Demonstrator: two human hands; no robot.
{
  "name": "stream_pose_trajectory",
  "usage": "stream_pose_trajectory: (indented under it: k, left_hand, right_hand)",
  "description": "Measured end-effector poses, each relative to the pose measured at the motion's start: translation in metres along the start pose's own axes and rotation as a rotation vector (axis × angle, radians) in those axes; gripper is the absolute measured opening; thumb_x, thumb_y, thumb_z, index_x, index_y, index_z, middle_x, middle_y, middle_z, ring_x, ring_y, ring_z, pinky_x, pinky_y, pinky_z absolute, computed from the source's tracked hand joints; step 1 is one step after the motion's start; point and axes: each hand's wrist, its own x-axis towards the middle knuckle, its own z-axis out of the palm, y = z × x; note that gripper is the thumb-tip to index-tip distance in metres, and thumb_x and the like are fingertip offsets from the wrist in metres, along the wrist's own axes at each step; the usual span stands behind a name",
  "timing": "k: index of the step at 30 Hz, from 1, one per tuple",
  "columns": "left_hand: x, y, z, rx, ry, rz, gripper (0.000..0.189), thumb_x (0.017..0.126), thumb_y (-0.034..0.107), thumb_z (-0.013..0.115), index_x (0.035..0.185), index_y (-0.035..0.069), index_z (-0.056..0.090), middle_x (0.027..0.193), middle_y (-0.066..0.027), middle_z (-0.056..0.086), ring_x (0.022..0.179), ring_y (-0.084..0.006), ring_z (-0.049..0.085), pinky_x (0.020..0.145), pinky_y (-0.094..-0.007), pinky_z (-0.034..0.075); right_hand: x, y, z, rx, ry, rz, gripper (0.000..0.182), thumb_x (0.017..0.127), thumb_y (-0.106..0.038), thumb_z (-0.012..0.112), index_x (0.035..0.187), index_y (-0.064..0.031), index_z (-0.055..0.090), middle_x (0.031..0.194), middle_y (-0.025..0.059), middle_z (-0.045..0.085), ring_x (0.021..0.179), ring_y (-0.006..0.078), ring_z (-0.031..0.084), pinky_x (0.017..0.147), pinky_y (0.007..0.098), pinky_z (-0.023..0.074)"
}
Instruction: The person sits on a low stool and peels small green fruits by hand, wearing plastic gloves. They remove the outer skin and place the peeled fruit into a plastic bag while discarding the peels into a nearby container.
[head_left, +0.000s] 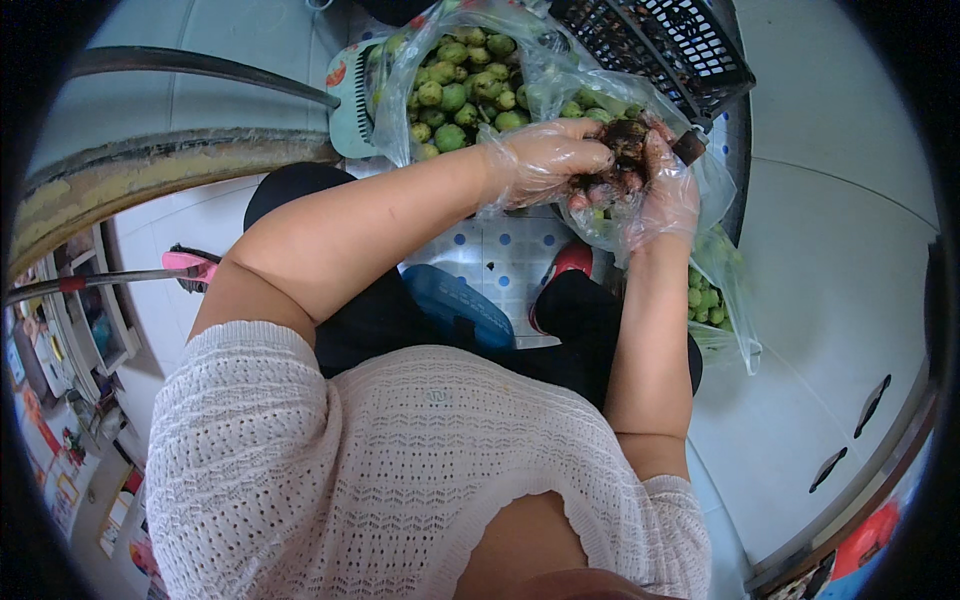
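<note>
My left hand (551, 157), in a clear plastic glove, grips a dark brown, wet-looking walnut (628, 139) from the left side. My right hand (667, 191), also gloved, is closed around a tool whose brown handle end (688, 147) sticks out past the thumb; its blade or tip is hidden. Both gloves are stained dark at the fingers, and the hands meet at the walnut. Below them hangs part of a clear plastic bag (600, 232). Left of and beyond the hands, green-husked walnuts (469, 82) fill an open clear plastic bag (391, 131).
A black plastic crate (697, 45) with dark pieces inside stands beyond my right hand. Another bag of green fruit (705, 300) lies right of my forearm. A dustpan (346, 112) stands left of the walnuts. I sit over a blue stool (457, 304); a pink brush (187, 266) lies left.
</note>
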Motion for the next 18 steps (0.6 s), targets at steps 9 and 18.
stream_pose_trajectory:
  k: [9, 18]
  left_hand:
    - [-0.002, 0.005, -0.003, 0.794, 0.150, 0.109, 0.034, 0.083, 0.030, 0.045, 0.097, -0.001, 0.046, 0.074, -0.0146, 0.053, 0.063, -0.0235, 0.051, 0.056, -0.0306, 0.041]
    - [-0.001, -0.003, 0.011, 1.142, 0.390, 0.300, 0.031, 0.077, 0.027, 0.046, 0.086, -0.002, 0.046, 0.076, -0.0265, 0.052, 0.075, -0.0429, 0.050, 0.063, -0.0437, 0.040]
  right_hand:
    - [-0.003, 0.003, 0.002, -0.116, -0.037, -0.065, 0.023, 0.078, -0.014, 0.059, 0.098, -0.0035, 0.054, 0.085, 0.0041, 0.056, 0.071, 0.0122, 0.051, 0.058, 0.0243, 0.0417]
    - [-0.007, 0.011, 0.008, -0.337, 0.011, -0.252, 0.025, 0.079, -0.014, 0.057, 0.099, 0.0002, 0.053, 0.091, 0.0069, 0.057, 0.079, 0.0142, 0.053, 0.073, 0.0254, 0.0416]
